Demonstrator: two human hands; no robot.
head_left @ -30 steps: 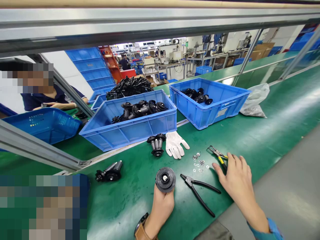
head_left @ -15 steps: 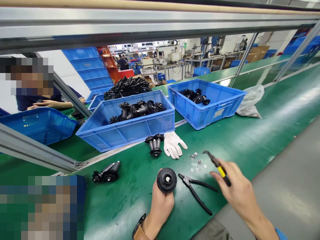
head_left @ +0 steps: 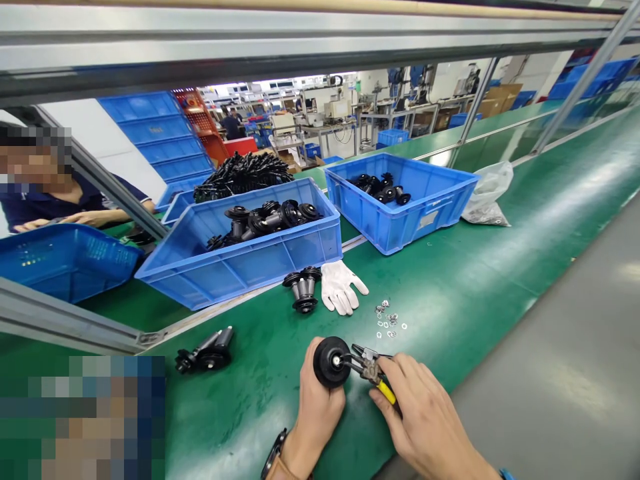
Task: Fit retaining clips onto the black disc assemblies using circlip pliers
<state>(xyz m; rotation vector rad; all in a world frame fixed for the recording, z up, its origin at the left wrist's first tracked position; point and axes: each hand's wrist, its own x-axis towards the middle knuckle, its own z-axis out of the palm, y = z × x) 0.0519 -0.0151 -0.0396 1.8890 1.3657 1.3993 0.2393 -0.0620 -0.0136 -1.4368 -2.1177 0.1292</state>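
Observation:
My left hand (head_left: 320, 400) is wrapped round a black flanged roller part (head_left: 327, 370), its round end facing up with a small pale centre. In my right hand (head_left: 420, 407) are bent-nose pliers (head_left: 369, 369) with yellow on the handles; their tips reach the centre of the part's end. A second pair of pliers with black handles (head_left: 361, 349) lies on the bench, mostly hidden behind my right hand. Beyond my hands are small metal retaining rings (head_left: 391, 320) in a loose scatter. A white glove (head_left: 342, 287) lies beside several black flanged parts (head_left: 303, 291).
Two blue crates (head_left: 260, 273) (head_left: 425, 217) hold more black parts. A clear plastic bag (head_left: 490, 197) sits right of them. More parts (head_left: 213, 350) lie at left on the green bench (head_left: 250, 413). A co-worker (head_left: 75, 200) is behind a blue basket (head_left: 65, 260).
My right hand has moved left and brought the yellow-handled pliers onto the part's end. My left hand still holds the part. The view has shifted slightly.

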